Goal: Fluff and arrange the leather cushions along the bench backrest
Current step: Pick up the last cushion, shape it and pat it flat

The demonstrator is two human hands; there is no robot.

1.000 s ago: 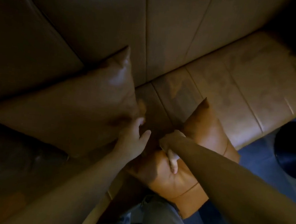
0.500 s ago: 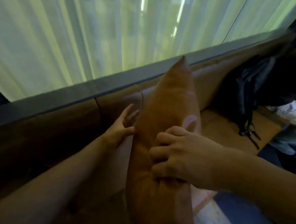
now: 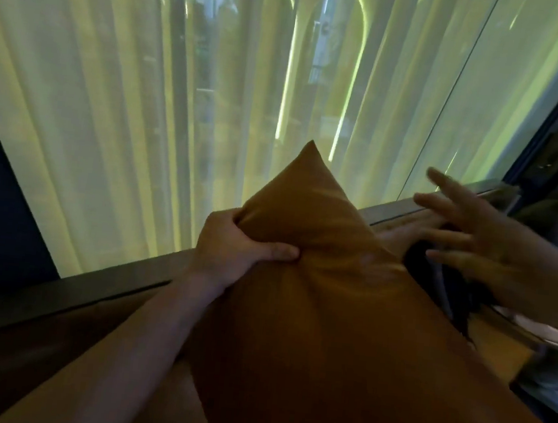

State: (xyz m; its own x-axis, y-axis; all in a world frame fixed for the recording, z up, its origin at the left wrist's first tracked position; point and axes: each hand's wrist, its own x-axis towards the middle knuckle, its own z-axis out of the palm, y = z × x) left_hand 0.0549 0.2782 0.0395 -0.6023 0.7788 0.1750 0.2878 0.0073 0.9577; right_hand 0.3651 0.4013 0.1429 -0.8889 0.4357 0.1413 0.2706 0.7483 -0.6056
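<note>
Head view: cushion point(image 3: 345, 321) fills centre and lower right, tan-brown leather, held up on edge with one corner pointing up in front of the curtain point(image 3: 130, 75). Its lower part runs out of frame at the bottom, so I can't tell whether it touches the seat. Left hand point(image 3: 232, 251) is clamped on the cushion's left side below the top corner: thumb pressed across the front face, fingers wrapped round the back, leather bunched and creased under the grip. Left forearm comes in from the lower left, bare. Right hand point(image 3: 474, 242) is off the cushion, up and to the right of it, palm open with fingers spread, motion-blurred; holding nothing. Behind the cushion the backrest point(image 3: 31, 357) runs diagonally from lower left to upper right, same brown leather, dark in shadow, with a dark ledge point(image 3: 55, 291) along its top. Sheer pale curtain above the ledge, backlit yellow-green, hanging in vertical folds; a thin dark frame line cuts through it on the right. Dark panel at far left edge. Right of the cushion, something dark sits on the table seat with a strip of wood-toned surface below it; too blurred to identify. Far right edge is dark and smeared, can't make out detail.
</note>
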